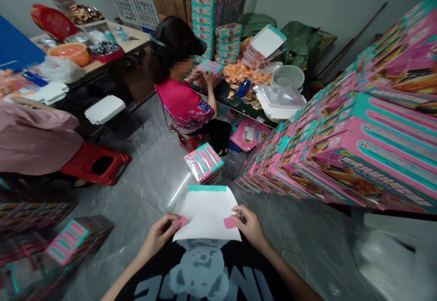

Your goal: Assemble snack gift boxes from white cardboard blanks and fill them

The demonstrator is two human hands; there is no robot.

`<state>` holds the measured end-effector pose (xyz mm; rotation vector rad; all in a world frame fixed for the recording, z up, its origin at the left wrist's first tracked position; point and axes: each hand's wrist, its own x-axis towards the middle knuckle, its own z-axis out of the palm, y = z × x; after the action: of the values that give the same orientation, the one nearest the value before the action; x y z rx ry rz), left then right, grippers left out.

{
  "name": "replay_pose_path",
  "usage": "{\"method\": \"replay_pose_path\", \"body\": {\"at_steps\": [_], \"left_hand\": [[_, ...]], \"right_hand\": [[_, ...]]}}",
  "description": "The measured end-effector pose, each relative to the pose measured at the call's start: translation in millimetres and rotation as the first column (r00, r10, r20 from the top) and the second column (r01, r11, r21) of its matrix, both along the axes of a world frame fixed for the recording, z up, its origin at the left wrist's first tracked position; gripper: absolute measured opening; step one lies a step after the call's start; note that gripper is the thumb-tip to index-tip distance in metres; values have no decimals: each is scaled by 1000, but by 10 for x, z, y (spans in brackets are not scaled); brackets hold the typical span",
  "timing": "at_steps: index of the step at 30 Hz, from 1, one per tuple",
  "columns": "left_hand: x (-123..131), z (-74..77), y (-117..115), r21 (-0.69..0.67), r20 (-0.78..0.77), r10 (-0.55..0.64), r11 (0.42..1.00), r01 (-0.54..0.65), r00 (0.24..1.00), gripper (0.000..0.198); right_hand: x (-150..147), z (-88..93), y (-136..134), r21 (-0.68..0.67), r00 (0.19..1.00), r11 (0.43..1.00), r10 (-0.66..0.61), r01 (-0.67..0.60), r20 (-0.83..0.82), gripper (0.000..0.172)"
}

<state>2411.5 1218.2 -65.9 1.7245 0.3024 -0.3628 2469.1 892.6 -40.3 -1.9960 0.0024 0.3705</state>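
Left grip and right grip are both pinched shut on a white paper sheet, one at each side edge. It has a teal strip along its far edge and a pink patch at each grip, and it is held above the grey tile floor — just beyond sits a small stack of pink-and-teal boxes, with a seated co-worker farther on.
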Motion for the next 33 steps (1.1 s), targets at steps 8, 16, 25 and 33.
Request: {"method": "replay_pose_path", "body": {"at_steps": [8, 16, 25, 33], "left_hand": [[49, 211, 228, 11, 126, -370, 928, 372, 920, 40], [262, 251, 26, 183, 274, -274, 956, 230, 922, 38], [286, 286, 35, 97, 214, -159, 985, 140, 964, 42], [200, 103, 74, 177, 115, -218, 964, 196, 969, 44]], "right_hand": [[-262, -39, -260, 117, 986, 983, 132, -144, 105, 26], [-125, -92, -208, 39, 968, 979, 192, -200, 165, 45], [53, 77, 113, 92, 992, 988, 126, -124, -13, 32], [124, 229, 151, 52, 966, 965, 253, -256, 51, 20]]}}
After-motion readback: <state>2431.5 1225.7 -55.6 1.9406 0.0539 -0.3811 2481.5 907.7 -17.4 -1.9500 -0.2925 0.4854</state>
